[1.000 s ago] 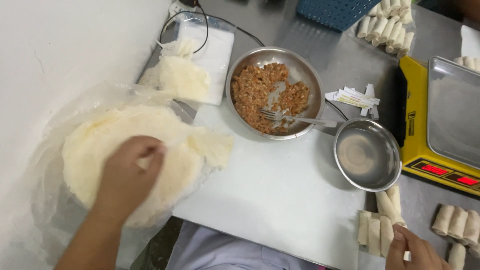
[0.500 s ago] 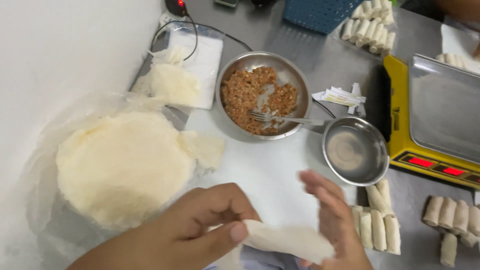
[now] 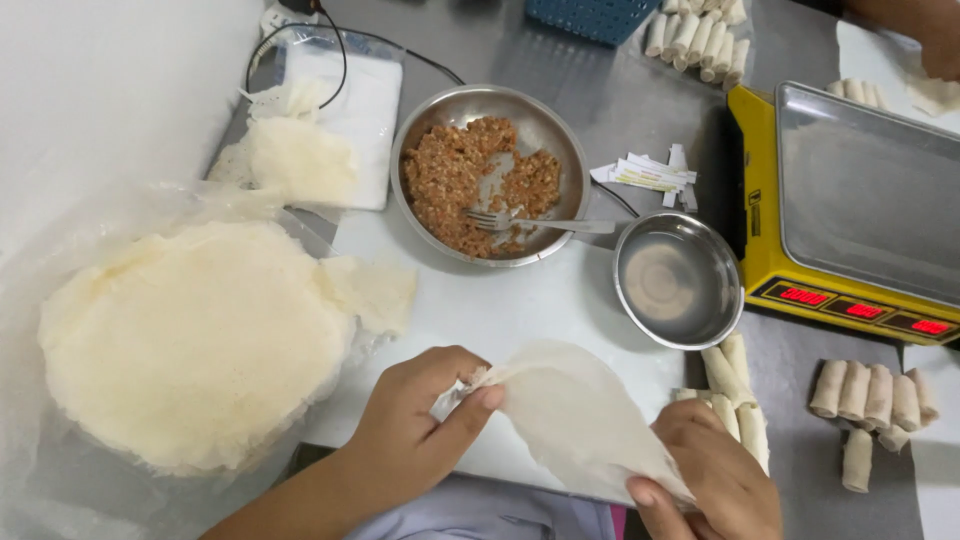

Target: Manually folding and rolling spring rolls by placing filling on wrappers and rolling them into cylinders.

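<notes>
My left hand (image 3: 420, 420) pinches the upper left edge of a thin round wrapper sheet (image 3: 575, 415). My right hand (image 3: 715, 475) grips the same sheet at its lower right edge, and it hangs between them just above the white board (image 3: 500, 310). A big stack of wrappers (image 3: 190, 340) lies on clear plastic to the left. Beyond the board stands a steel bowl of minced filling (image 3: 480, 175) with a fork (image 3: 545, 222) in it.
A small steel bowl (image 3: 678, 280) with a little liquid stands right of the board. A yellow scale with a steel pan (image 3: 850, 215) is at right. Finished rolls (image 3: 870, 395) lie at lower right and near a blue basket (image 3: 600, 15). Another person's hand (image 3: 935, 45) shows top right.
My left hand left the wrapper stack with one sheet. My right hand came up from the lower right, and both hands now hold the sheet over the board's near edge.
</notes>
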